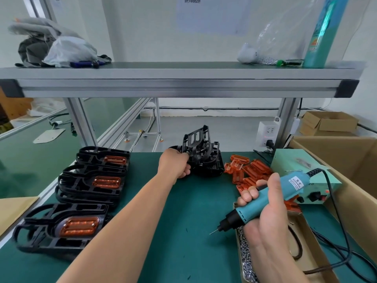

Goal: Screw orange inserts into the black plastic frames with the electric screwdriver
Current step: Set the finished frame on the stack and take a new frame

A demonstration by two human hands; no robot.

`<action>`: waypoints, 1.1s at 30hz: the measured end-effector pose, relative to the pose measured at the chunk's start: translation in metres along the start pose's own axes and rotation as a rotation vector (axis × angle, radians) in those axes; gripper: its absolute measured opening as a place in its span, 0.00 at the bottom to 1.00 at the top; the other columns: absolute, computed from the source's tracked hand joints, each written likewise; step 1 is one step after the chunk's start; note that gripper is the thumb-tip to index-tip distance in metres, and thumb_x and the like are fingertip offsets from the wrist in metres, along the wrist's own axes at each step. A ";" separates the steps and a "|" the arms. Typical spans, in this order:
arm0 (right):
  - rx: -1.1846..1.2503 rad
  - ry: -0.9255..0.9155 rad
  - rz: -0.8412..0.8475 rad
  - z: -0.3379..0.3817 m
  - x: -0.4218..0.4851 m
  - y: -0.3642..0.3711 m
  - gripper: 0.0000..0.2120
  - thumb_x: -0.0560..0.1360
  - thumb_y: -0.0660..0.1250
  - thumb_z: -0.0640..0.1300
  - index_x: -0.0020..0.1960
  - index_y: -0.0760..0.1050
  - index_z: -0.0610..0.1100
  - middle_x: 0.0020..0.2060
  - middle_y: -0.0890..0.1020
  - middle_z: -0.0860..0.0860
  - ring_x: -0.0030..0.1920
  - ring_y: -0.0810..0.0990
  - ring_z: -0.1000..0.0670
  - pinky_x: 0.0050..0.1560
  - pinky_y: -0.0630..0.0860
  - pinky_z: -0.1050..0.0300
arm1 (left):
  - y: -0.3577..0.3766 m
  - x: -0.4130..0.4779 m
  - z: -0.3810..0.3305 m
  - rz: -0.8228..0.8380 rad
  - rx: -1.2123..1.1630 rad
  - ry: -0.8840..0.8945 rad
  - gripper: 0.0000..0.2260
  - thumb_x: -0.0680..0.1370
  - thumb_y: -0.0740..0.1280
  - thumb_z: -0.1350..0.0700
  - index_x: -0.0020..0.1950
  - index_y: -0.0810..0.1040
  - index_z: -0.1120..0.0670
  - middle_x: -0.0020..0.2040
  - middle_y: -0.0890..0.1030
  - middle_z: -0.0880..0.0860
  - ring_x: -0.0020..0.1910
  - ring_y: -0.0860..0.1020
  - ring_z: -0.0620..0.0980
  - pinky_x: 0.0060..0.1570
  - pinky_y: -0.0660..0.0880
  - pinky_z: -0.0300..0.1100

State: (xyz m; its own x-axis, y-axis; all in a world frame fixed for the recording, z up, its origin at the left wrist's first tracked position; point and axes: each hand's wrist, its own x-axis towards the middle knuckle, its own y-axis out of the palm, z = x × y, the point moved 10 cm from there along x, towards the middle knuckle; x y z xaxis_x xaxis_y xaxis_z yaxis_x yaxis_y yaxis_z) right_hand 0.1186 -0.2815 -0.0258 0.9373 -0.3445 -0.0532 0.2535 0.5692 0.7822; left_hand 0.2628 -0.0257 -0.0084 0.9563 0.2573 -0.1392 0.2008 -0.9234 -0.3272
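Black plastic frames [201, 158] lie in a loose heap at the far middle of the green worktop [183, 221], one of them propped nearly upright on the others. The left hand [174, 165] reaches to the heap's left edge, its fingers [184, 173] curled round the rim of one frame. From the open, ribbed moulding, a frame looks light and stiff, with thin loops that could snag on its neighbours. The outer rim, where the hand grips, seems the soundest hold, and a straight lift clear of the heap would likely avoid dragging others along.

Orange inserts [251, 170] lie scattered just right of the heap. They look small, glossy and rigid, probably a little slippery, and best pinched by their long edges.

The right hand [265, 211] holds the electric screwdriver [271, 198] above the worktop, fingers [250, 196] wrapped round the teal barrel. The bit points down and to the left and touches nothing. The cable trails off right, toward a pale control box [295, 160]. A carton of loose screws [244, 254] sits beneath that hand.

Along the left, fitted frames [81, 221] already carry their inserts. The step in hand seems to be fetching the next bare frame.
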 end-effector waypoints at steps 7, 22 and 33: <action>0.030 0.009 0.007 0.000 0.002 0.002 0.19 0.77 0.75 0.63 0.42 0.76 0.48 0.32 0.71 0.51 0.31 0.71 0.52 0.33 0.73 0.59 | -0.021 -0.034 -0.003 0.004 0.214 0.149 0.09 0.77 0.61 0.59 0.50 0.81 0.54 0.36 0.86 0.57 0.26 0.81 0.49 0.28 0.78 0.41; 0.056 -0.100 -0.080 0.031 0.006 -0.011 0.17 0.79 0.74 0.59 0.45 0.74 0.48 0.34 0.73 0.52 0.33 0.73 0.52 0.36 0.74 0.59 | -0.081 -0.144 0.051 0.042 0.745 0.330 0.06 0.86 0.59 0.50 0.55 0.75 0.44 0.45 0.82 0.45 0.45 0.79 0.48 0.48 0.77 0.48; 0.100 -0.157 -0.157 0.044 0.016 -0.028 0.17 0.77 0.75 0.59 0.47 0.74 0.48 0.34 0.73 0.53 0.34 0.74 0.52 0.39 0.74 0.59 | -0.084 -0.191 0.023 0.590 0.299 0.449 0.15 0.75 0.77 0.53 0.60 0.85 0.40 0.51 0.85 0.46 0.51 0.82 0.42 0.55 0.76 0.36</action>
State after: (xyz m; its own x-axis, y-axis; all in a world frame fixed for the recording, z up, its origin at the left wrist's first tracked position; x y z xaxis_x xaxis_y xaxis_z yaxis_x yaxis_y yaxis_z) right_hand 0.1159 -0.3362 -0.0212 0.8376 -0.5392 -0.0875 0.3607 0.4256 0.8299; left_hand 0.0577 0.0096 0.0240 0.8939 -0.4483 0.0010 -0.3701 -0.7392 -0.5627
